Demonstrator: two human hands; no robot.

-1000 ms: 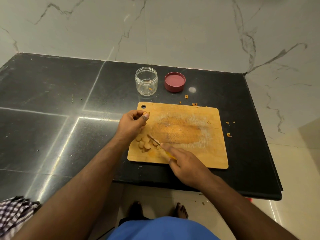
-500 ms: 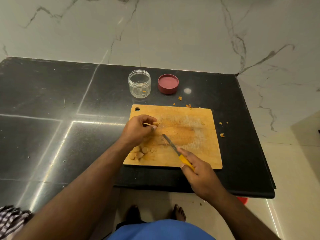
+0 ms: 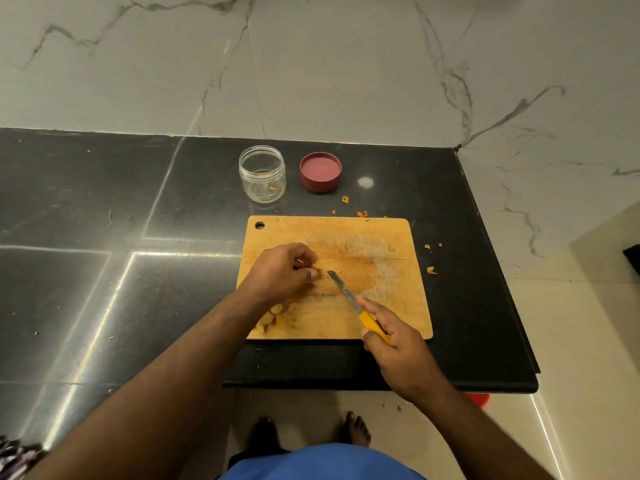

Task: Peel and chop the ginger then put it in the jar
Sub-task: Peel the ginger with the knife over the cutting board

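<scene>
The far right half of the cutting board (image 3: 388,244) lies bare, open to a hand from the right. Behind it, the jar (image 3: 262,173) and red lid (image 3: 320,171) stand near each other with a gap between. The black counter (image 3: 104,220) to the left is open; ginger slices (image 3: 275,315) crowd the board's near-left corner.

Dim warm light, countertop (image 3: 104,271) glare, wide-angle distortion

Pale round ginger slices (image 3: 277,311) piled flat at 7 o'clock on wooden cutting board (image 3: 391,306), partly hidden under forearm. Clear jar (image 3: 262,173) upright, lidless, near-empty, one orange fleck inside; off board at 11 o'clock, well apart from slices.
</scene>
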